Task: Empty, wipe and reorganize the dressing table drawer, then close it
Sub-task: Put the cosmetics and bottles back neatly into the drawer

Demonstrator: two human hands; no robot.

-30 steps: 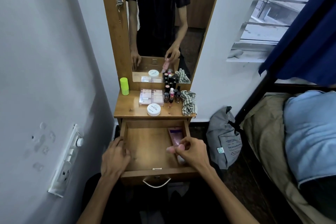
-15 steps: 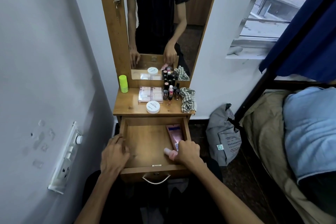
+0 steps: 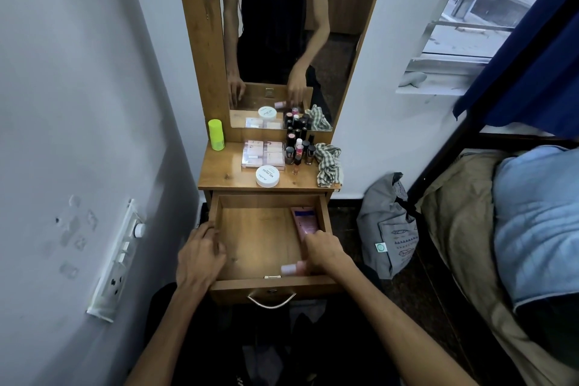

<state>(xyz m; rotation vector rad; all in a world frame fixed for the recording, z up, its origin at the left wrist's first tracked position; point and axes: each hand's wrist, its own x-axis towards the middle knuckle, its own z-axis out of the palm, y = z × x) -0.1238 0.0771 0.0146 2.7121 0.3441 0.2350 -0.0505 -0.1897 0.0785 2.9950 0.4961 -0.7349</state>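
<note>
Head view shows the open drawer (image 3: 266, 238) in the lower middle of the frame, under the counter (image 3: 219, 177). The right hand (image 3: 324, 252) is inside the drawer at its near right corner, fingers curled around a small pink bottle (image 3: 291, 268) that lies near the front wall. The left hand (image 3: 199, 255) rests on the left rim of the drawer, fingers bent over the edge.

The bottle seems light and stiff, with a smooth surface that may slip, so I would hold it around the body, not the cap. Behind it one pink tube (image 3: 303, 221) lies along the right wall; it looks soft and easy to squeeze, better taken at the middle.

In the drawer I count two things: one bottle, one tube. On the counter: one green container (image 3: 216, 134), one white round jar (image 3: 267, 176), one flat palette box (image 3: 264, 154), one checked cloth (image 3: 327, 163), and a group of small dark bottles (image 3: 299, 149), too crowded to count exactly.
</note>
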